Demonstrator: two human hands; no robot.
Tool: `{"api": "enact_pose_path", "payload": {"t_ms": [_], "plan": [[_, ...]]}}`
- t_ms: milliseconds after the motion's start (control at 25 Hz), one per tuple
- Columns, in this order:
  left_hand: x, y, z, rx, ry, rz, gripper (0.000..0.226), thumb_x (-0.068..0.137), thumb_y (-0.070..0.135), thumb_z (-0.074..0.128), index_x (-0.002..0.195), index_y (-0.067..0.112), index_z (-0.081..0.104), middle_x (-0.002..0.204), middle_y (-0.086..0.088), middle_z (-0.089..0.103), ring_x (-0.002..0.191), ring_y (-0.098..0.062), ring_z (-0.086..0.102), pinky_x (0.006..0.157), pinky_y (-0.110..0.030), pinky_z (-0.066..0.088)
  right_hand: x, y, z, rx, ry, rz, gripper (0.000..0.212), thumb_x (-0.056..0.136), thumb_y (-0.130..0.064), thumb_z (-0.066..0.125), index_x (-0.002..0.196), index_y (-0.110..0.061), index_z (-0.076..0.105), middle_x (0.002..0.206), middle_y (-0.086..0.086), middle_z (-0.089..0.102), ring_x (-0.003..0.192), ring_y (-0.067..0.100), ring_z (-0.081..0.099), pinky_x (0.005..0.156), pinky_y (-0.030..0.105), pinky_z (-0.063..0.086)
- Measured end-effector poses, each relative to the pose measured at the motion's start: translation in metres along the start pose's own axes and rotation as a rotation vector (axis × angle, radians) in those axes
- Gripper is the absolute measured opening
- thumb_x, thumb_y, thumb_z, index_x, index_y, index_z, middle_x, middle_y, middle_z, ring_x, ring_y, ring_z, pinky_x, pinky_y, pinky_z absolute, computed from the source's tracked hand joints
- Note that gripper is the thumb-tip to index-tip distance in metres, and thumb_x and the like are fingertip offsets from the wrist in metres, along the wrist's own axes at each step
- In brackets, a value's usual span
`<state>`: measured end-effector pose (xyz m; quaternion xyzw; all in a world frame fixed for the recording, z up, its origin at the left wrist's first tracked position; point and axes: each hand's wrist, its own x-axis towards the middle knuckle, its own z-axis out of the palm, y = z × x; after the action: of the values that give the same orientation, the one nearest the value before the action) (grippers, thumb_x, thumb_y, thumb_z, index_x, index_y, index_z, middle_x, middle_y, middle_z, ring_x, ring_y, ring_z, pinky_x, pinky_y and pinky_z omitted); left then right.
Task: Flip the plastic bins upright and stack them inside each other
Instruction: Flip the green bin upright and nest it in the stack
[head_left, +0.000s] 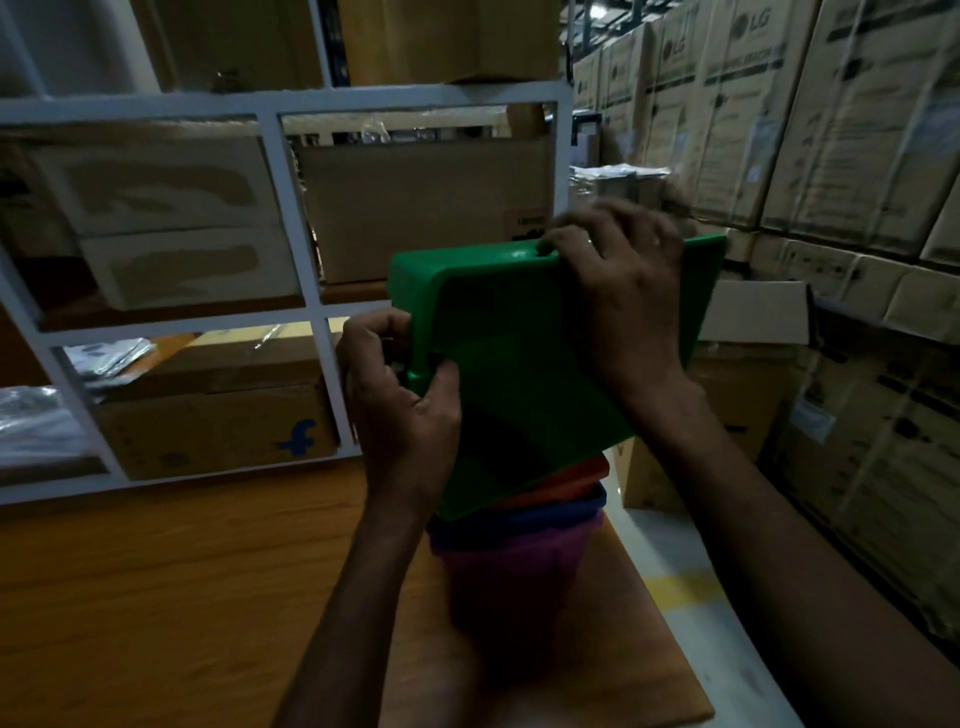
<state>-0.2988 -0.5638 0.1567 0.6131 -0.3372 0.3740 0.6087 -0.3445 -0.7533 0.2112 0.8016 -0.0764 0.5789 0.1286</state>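
I hold a green plastic bin in both hands, tilted, with its outer wall toward me. My left hand grips its left corner. My right hand lies over its top right part, fingers curled over the upper edge. Right below it stands a nested stack on the wooden table: an orange bin on top, a blue bin under it, and a purple bin at the bottom. The green bin's lower edge overlaps the orange rim; I cannot tell whether they touch.
A white metal rack with cardboard boxes stands behind the table. Tall stacks of cardboard cartons line the right side. The table's right edge drops to a pale floor with a yellow stripe.
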Motion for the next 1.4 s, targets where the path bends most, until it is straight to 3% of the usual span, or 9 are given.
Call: {"api": "enact_pose_path", "payload": {"t_ms": [160, 360, 520, 760, 880, 960, 1040, 1160, 1400], "plan": [[0.007, -0.004, 0.000, 0.128, 0.069, 0.018, 0.035, 0.093, 0.020, 0.071, 0.119, 0.004, 0.054, 0.118, -0.012, 0.054, 0.105, -0.015, 0.053, 0.084, -0.027, 0.052, 0.000, 0.007, 0.005, 0.007, 0.043, 0.098, 0.019, 0.095, -0.016, 0.059, 0.109, -0.019, 0.072, 0.100, 0.005, 0.076, 0.087, 0.029, 0.070, 0.068, 0.036, 0.052], [0.003, 0.000, 0.000, 0.095, 0.276, -0.035, 0.038, 0.091, 0.020, 0.074, 0.120, 0.003, 0.056, 0.123, -0.019, 0.048, 0.111, -0.025, 0.052, 0.092, -0.020, 0.046, 0.008, 0.020, -0.011, 0.025, 0.272, 0.501, 0.031, 0.088, -0.009, 0.047, 0.100, -0.022, 0.073, 0.079, 0.003, 0.073, 0.073, 0.027, 0.068, 0.059, 0.025, 0.025], [-0.007, -0.012, 0.012, -0.155, 0.027, -0.298, 0.058, 0.090, 0.053, 0.067, 0.134, 0.022, 0.044, 0.135, -0.005, 0.050, 0.122, -0.011, 0.056, 0.091, -0.036, 0.060, 0.006, 0.027, -0.018, -0.034, 0.295, 0.698, 0.034, 0.095, -0.019, 0.040, 0.105, -0.025, 0.072, 0.084, 0.005, 0.076, 0.079, 0.031, 0.072, 0.057, 0.031, 0.033], [-0.026, -0.004, 0.036, -0.196, -0.168, -0.232, 0.057, 0.097, 0.025, 0.066, 0.146, 0.016, 0.038, 0.134, 0.026, 0.049, 0.124, 0.001, 0.055, 0.095, -0.031, 0.057, 0.012, 0.040, -0.021, 0.010, 0.418, 0.793, 0.027, 0.100, -0.030, 0.048, 0.103, -0.020, 0.072, 0.089, 0.005, 0.075, 0.083, 0.026, 0.070, 0.062, 0.023, 0.024], [-0.010, -0.006, 0.039, -0.174, -0.035, -0.175, 0.048, 0.100, 0.013, 0.063, 0.144, 0.009, 0.042, 0.133, 0.021, 0.051, 0.117, 0.006, 0.057, 0.086, -0.017, 0.056, 0.015, 0.045, -0.014, 0.262, 0.297, 0.780, 0.023, 0.099, -0.027, 0.052, 0.108, -0.013, 0.069, 0.101, 0.005, 0.074, 0.089, 0.019, 0.066, 0.065, 0.019, 0.032], [0.006, -0.014, 0.036, -0.188, 0.032, -0.155, 0.044, 0.101, 0.016, 0.060, 0.142, 0.017, 0.045, 0.131, 0.009, 0.054, 0.117, -0.009, 0.060, 0.080, -0.015, 0.055, 0.013, 0.049, -0.007, 0.629, 0.139, 0.718, 0.022, 0.097, -0.018, 0.057, 0.117, -0.014, 0.066, 0.112, -0.002, 0.072, 0.099, 0.009, 0.067, 0.079, 0.024, 0.053], [0.022, -0.029, 0.029, -0.177, 0.066, -0.163, 0.041, 0.103, 0.018, 0.057, 0.140, 0.028, 0.043, 0.124, 0.017, 0.049, 0.114, -0.009, 0.059, 0.077, -0.012, 0.053, 0.004, 0.047, 0.000, 0.955, -0.052, 0.647, 0.038, 0.099, 0.001, 0.052, 0.130, -0.020, 0.060, 0.117, -0.016, 0.067, 0.109, -0.004, 0.065, 0.089, 0.022, 0.057], [0.043, -0.052, 0.018, -0.154, 0.074, -0.244, 0.046, 0.105, 0.018, 0.053, 0.147, 0.030, 0.042, 0.124, 0.020, 0.044, 0.110, 0.005, 0.054, 0.078, -0.012, 0.052, -0.011, 0.039, 0.016, 1.058, -0.258, 0.578, 0.058, 0.100, 0.010, 0.045, 0.143, -0.029, 0.051, 0.130, -0.015, 0.064, 0.121, -0.005, 0.060, 0.094, 0.017, 0.054], [0.069, -0.071, 0.008, -0.090, -0.078, -0.364, 0.045, 0.104, 0.020, 0.054, 0.149, 0.025, 0.048, 0.129, 0.009, 0.055, 0.117, -0.009, 0.058, 0.094, -0.033, 0.057, -0.008, 0.043, 0.045, 1.035, -0.308, 0.642, 0.052, 0.105, -0.006, 0.049, 0.150, -0.033, 0.048, 0.140, -0.001, 0.054, 0.122, 0.009, 0.056, 0.091, 0.020, 0.055]]}}
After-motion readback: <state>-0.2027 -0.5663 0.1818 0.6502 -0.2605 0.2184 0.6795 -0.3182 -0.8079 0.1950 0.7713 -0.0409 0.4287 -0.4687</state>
